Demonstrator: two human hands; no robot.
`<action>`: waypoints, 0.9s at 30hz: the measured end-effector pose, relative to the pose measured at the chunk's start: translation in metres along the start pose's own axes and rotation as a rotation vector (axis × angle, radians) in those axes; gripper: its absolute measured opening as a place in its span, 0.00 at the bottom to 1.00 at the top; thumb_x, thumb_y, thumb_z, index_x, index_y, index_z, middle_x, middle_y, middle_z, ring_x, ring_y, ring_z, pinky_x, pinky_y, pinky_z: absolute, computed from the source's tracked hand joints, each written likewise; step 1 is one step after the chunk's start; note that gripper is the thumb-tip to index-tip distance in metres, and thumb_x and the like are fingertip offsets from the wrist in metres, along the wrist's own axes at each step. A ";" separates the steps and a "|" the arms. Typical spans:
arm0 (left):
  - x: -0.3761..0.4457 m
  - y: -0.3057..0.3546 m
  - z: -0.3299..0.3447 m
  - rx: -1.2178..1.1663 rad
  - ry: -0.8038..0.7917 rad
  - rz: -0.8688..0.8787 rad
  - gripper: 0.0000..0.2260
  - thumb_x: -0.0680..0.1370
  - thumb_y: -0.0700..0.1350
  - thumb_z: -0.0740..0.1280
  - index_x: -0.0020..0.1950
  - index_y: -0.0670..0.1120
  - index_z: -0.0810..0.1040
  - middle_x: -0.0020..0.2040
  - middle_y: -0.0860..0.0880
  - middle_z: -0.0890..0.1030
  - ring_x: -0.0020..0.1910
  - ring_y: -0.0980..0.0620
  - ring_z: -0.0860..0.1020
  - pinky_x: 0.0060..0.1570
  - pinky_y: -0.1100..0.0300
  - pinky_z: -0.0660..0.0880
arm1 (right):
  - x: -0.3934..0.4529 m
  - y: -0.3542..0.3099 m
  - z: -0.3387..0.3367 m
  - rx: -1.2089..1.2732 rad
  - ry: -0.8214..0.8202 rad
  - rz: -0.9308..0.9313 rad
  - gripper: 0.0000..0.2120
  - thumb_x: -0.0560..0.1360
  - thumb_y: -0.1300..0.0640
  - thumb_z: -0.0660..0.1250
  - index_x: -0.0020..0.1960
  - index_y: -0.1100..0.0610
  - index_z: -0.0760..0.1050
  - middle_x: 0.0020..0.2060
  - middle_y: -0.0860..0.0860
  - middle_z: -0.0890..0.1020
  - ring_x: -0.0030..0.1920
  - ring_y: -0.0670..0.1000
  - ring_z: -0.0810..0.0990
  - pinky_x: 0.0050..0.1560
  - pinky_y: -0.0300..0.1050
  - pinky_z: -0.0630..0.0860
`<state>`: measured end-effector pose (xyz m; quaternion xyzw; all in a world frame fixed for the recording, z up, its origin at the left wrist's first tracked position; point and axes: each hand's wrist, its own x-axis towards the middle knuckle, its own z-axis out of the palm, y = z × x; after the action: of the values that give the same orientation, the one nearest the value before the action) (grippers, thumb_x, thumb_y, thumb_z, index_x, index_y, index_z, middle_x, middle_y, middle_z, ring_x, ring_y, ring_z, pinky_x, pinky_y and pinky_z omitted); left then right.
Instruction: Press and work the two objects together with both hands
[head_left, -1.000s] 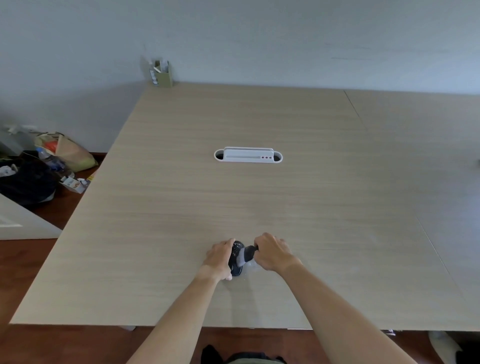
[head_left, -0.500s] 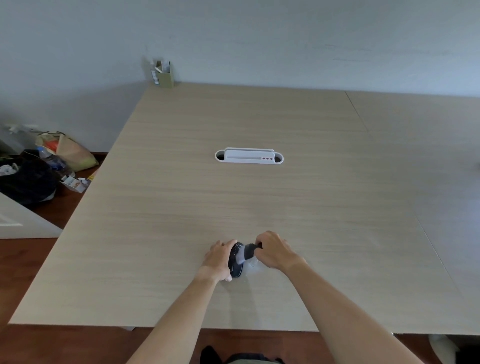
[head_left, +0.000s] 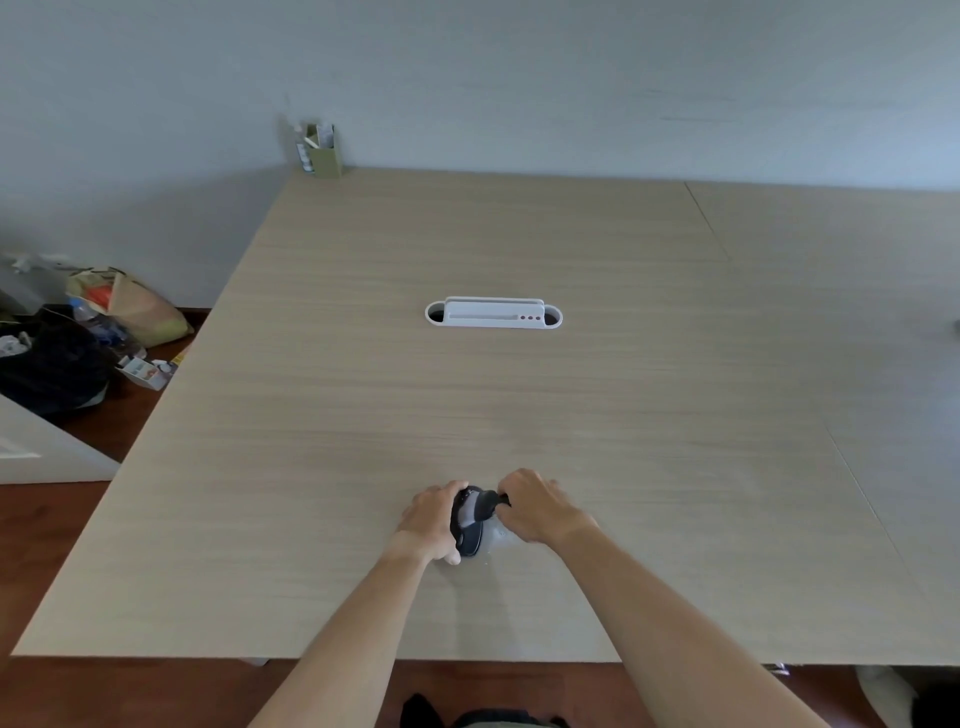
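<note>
A small dark bundle with a grey patch (head_left: 470, 519), looking like rolled fabric, lies on the light wooden table (head_left: 519, 405) near its front edge. My left hand (head_left: 431, 519) curls round the bundle's left side. My right hand (head_left: 535, 506) pinches its upper right end, where a dark tip sticks out. Something thin, clear or pale (head_left: 498, 538) lies under the bundle beside my right wrist; what it is I cannot tell.
A white cable port (head_left: 493, 314) is set into the table's middle. A green holder (head_left: 324, 150) stands at the far left corner by the wall. Bags and clutter (head_left: 88, 338) sit on the floor to the left.
Both hands keep their hold on the bundle, which has turned slightly between them. My right hand has shifted a little up and to the right.
</note>
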<state>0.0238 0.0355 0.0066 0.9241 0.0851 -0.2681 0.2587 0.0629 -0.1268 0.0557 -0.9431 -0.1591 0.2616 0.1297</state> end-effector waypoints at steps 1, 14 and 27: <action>0.000 0.000 0.000 0.003 -0.005 -0.004 0.50 0.61 0.39 0.81 0.77 0.55 0.60 0.68 0.48 0.71 0.69 0.45 0.69 0.66 0.50 0.71 | -0.002 0.000 -0.002 -0.062 0.010 0.002 0.05 0.71 0.62 0.60 0.37 0.60 0.69 0.37 0.55 0.74 0.39 0.59 0.73 0.47 0.48 0.68; 0.002 0.006 0.003 0.048 -0.013 -0.043 0.49 0.62 0.44 0.80 0.77 0.55 0.58 0.67 0.46 0.69 0.68 0.43 0.68 0.64 0.50 0.72 | -0.001 0.005 -0.009 -0.061 0.039 0.058 0.11 0.68 0.60 0.63 0.30 0.56 0.62 0.36 0.54 0.74 0.37 0.59 0.72 0.51 0.49 0.71; -0.003 0.023 0.020 -0.154 0.157 -0.154 0.34 0.61 0.47 0.79 0.61 0.42 0.65 0.59 0.45 0.73 0.58 0.43 0.74 0.54 0.53 0.76 | -0.001 0.005 -0.006 0.119 0.037 0.092 0.12 0.71 0.62 0.59 0.30 0.57 0.62 0.34 0.54 0.72 0.35 0.58 0.70 0.40 0.47 0.67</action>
<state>0.0191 0.0055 0.0038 0.9103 0.1963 -0.2064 0.3003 0.0667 -0.1327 0.0594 -0.9447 -0.0975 0.2586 0.1765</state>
